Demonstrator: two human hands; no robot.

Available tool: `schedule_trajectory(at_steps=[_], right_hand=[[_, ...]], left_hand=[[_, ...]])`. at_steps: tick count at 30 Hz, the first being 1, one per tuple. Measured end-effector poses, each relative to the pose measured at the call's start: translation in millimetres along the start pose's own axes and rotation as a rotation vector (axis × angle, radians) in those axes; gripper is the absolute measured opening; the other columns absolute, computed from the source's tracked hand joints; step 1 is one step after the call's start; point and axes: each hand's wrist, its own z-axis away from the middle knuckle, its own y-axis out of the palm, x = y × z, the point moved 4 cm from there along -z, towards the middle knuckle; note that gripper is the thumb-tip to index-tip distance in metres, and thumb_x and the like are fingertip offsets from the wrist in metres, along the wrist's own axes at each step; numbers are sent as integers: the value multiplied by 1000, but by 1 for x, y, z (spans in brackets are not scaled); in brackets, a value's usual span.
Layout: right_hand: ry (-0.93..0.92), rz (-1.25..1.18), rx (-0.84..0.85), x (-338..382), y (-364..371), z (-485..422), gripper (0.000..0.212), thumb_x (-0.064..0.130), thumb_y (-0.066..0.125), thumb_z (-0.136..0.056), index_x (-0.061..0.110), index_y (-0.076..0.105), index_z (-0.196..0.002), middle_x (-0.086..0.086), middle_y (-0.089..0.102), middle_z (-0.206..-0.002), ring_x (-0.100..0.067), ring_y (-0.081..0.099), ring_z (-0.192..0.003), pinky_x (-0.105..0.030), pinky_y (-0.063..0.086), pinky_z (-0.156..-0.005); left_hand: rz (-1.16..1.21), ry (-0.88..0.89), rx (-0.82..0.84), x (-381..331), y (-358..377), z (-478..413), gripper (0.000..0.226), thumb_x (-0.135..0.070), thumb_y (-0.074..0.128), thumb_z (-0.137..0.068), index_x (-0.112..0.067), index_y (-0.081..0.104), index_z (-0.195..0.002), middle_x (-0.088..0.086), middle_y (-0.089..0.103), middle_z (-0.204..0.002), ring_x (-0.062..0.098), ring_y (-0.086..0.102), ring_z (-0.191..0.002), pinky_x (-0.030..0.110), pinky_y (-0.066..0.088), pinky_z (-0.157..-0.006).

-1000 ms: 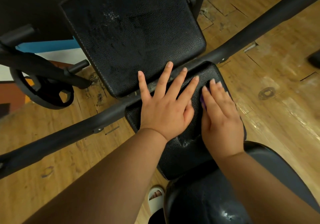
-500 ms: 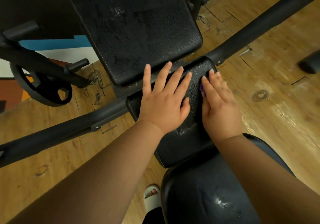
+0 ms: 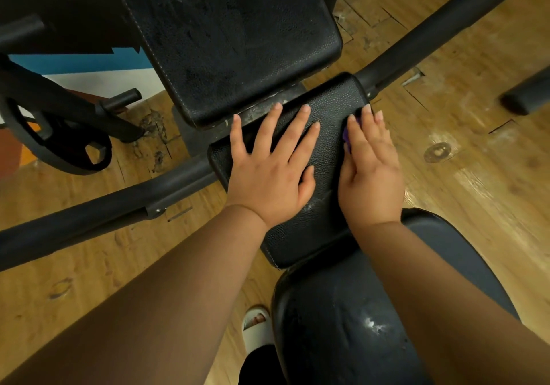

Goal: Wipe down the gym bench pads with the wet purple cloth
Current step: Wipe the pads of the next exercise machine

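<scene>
A small black seat pad (image 3: 324, 206) lies in the middle, with a larger worn black back pad (image 3: 232, 36) beyond it. My left hand (image 3: 272, 173) rests flat on the seat pad, fingers spread. My right hand (image 3: 370, 173) presses flat on the pad's right edge, fingers straight. Only a sliver of the purple cloth (image 3: 346, 137) shows under its index finger; the rest is hidden beneath the palm. A rounded dark pad (image 3: 342, 325) sits nearest me, scuffed white.
A black frame bar (image 3: 98, 215) runs diagonally across the wooden floor (image 3: 476, 176) under the pads. A weight plate (image 3: 68, 149) on a rack stands at the left. A foot in a white sandal (image 3: 256, 329) is below. Another dark pad end (image 3: 526, 93) sits at right.
Both hands stay flat on the seat pad; the right hand with the cloth has slid slightly forward along the right edge. The view has shifted a little.
</scene>
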Motion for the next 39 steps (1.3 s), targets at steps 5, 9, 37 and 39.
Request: schedule_trajectory(at_steps=[5,9,37,39], right_hand=[[-45,-3,75,8,-1,43,40,0,51,-94,0,54,-133,-18,45,-144,-32,38,-137,-44,30,-114],[-32,-25,70,-3,-3,9,37,3,51,-95,1,56,-132,-19,47,-142,-33,39,-137,-46,31,-114],[52,15,23,3,-1,46,42,1,43,-96,0,49,-137,-17,40,-147,-28,31,-141,-38,24,-118],[40,40,17,-3,-3,40,42,1,43,-95,-1,50,-136,-19,42,-146,-29,33,-140,-40,26,-116]], left_hand=[[0,52,-15,-2,1,1,54,-36,45,-91,-21,46,-143,-4,37,-154,27,30,-142,68,17,-108],[-7,55,-16,-2,2,1,55,-36,45,-90,-21,46,-143,-3,37,-153,26,31,-141,65,19,-109],[-68,196,-64,-7,2,1,51,-30,43,-91,-24,50,-140,-3,39,-153,25,32,-141,60,19,-113],[-48,232,-74,-8,2,1,49,-28,42,-92,-23,52,-139,-2,41,-151,24,36,-141,56,23,-114]])
